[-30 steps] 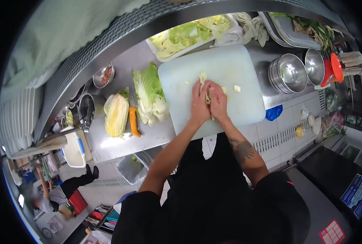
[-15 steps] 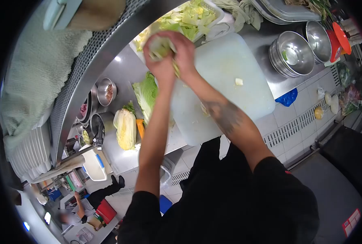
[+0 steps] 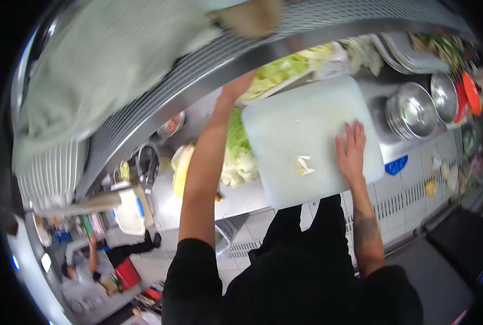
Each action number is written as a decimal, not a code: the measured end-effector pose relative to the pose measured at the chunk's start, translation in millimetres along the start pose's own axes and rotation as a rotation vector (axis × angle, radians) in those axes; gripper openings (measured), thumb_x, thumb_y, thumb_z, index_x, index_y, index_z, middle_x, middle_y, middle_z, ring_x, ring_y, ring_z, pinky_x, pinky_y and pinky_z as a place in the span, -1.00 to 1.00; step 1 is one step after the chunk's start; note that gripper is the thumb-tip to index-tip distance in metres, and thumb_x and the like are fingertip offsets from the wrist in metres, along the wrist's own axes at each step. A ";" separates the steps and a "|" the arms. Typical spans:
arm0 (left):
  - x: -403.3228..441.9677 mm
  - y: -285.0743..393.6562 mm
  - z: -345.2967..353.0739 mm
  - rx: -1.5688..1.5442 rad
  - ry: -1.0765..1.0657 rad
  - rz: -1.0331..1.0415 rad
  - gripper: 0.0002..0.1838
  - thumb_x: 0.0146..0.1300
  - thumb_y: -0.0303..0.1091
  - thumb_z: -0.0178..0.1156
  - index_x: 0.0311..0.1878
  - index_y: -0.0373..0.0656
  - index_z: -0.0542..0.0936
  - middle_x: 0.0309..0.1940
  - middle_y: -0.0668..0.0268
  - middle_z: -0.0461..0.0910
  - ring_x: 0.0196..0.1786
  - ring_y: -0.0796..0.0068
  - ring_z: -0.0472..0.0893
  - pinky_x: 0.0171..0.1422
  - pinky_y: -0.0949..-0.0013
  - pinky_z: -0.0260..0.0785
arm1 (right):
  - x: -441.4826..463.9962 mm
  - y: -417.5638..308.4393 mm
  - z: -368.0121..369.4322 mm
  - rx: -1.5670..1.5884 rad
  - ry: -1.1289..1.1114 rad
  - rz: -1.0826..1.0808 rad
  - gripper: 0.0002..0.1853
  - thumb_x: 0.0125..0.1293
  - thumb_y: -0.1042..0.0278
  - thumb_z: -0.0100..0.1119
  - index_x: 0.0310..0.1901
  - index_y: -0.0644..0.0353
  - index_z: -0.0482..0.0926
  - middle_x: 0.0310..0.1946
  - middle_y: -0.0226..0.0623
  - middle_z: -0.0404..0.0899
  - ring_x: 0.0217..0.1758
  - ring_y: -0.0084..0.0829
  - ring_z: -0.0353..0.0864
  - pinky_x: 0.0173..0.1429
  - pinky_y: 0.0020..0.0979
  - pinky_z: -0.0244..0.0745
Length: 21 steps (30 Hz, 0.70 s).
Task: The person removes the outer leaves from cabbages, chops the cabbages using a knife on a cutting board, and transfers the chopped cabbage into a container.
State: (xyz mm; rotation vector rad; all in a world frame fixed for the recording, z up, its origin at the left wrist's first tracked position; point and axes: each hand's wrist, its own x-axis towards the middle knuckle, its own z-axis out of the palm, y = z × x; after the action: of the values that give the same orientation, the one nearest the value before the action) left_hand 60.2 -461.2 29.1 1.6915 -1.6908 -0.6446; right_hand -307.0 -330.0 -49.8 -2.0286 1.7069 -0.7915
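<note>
My right hand (image 3: 352, 149) rests on the right part of the white cutting board (image 3: 285, 124), fingers spread and nothing held. Small pale cabbage scraps (image 3: 305, 166) lie on the board to its left. My left hand (image 3: 240, 85) reaches beside the white tray of chopped cabbage (image 3: 285, 71), its fingers blurred and partly hidden by the shelf edge. Left of the board sits a green-leaved napa cabbage (image 3: 238, 138), and another, yellowish napa cabbage (image 3: 181, 169) is partly behind my left forearm.
A perforated metal shelf (image 3: 317, 24) with a cloth (image 3: 111, 70) overhangs the counter. Stacked steel bowls (image 3: 415, 111) stand right of the board. A small bowl of reddish food (image 3: 172, 125) sits at left. Another person (image 3: 84, 265) works in the lower left background.
My hands have separated. They held cut cabbage together over the tray; the right has come down onto the board, the left stays near the tray. The camera view has shifted.
</note>
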 end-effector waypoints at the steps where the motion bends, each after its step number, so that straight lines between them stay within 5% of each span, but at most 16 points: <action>1: -15.4 16.0 -9.2 0.115 0.116 0.002 -0.42 0.28 0.03 0.25 0.13 -0.32 0.57 0.12 -0.15 0.58 0.24 -0.11 0.52 0.33 0.11 0.32 | -14.2 -19.7 1.7 -0.027 -0.047 -0.003 -0.47 0.43 0.11 0.05 0.32 0.26 0.42 0.50 0.19 0.05 0.57 0.17 -0.02 0.55 0.13 -0.02; 4: -65.0 13.5 -40.1 0.159 0.489 0.105 -0.39 0.24 0.03 0.28 0.18 -0.27 0.57 0.13 -0.10 0.59 0.26 -0.10 0.51 0.33 0.12 0.32 | -35.4 -61.1 30.0 -0.012 -0.197 -0.229 -0.45 0.42 0.06 0.07 0.34 0.17 0.43 0.51 0.16 0.01 0.59 0.16 -0.07 0.54 0.21 -0.09; 8: -177.6 13.9 -69.9 0.084 0.640 -0.031 -0.64 0.29 -0.31 0.27 0.10 -0.25 0.58 -0.03 0.07 0.66 0.13 0.25 0.61 0.26 0.24 0.41 | -50.0 -81.3 19.0 -0.112 -0.286 -0.504 -0.57 0.38 0.17 0.13 0.24 0.08 0.51 0.41 0.10 0.20 0.50 0.11 0.13 0.47 0.08 0.14; 11: -282.7 18.0 -56.4 -0.168 0.567 -0.203 -0.76 0.24 -0.45 0.24 -0.03 -0.24 0.61 -0.14 0.18 0.66 -0.08 0.37 0.64 0.07 0.33 0.46 | -54.0 -53.3 9.8 -0.169 -0.289 -0.767 -0.68 0.29 0.38 0.18 0.09 0.09 0.56 0.17 -0.08 0.42 0.25 -0.02 0.40 0.23 -0.07 0.43; 14: -373.3 25.0 -33.7 -0.199 0.454 -0.442 -0.81 0.27 -0.49 0.22 -0.06 -0.22 0.62 -0.28 0.27 0.68 -0.18 0.57 0.63 -0.06 0.41 0.47 | -28.8 -34.8 -2.1 -0.223 -0.501 -0.916 -0.66 0.22 0.44 0.19 0.07 0.13 0.55 0.06 -0.13 0.45 0.15 -0.07 0.45 0.15 -0.14 0.47; 19: -446.0 38.9 7.2 -0.271 0.424 -0.660 -0.83 0.28 -0.46 0.23 -0.08 -0.23 0.63 -0.27 0.30 0.70 -0.19 0.52 0.68 -0.03 0.41 0.50 | 11.3 -23.7 18.2 -0.172 -0.472 -0.927 -0.69 0.24 0.49 0.15 0.04 0.24 0.51 -0.02 -0.13 0.46 -0.01 -0.15 0.58 -0.21 -0.22 0.65; 21: -449.0 43.8 5.0 -0.239 0.425 -0.552 -0.84 0.21 -0.49 0.25 -0.13 -0.24 0.63 -0.29 0.24 0.69 -0.20 0.41 0.70 -0.06 0.38 0.51 | 21.6 -18.3 23.4 -0.194 -0.412 -0.893 -0.71 0.24 0.50 0.17 0.01 0.24 0.51 -0.06 -0.13 0.50 -0.06 -0.15 0.59 -0.20 -0.23 0.65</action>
State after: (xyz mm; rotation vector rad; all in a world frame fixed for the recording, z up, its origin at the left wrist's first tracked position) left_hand 6.3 -13.6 11.6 1.9544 -0.8205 -0.6407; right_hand -275.8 -349.3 -52.9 -2.8566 0.6297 -0.3786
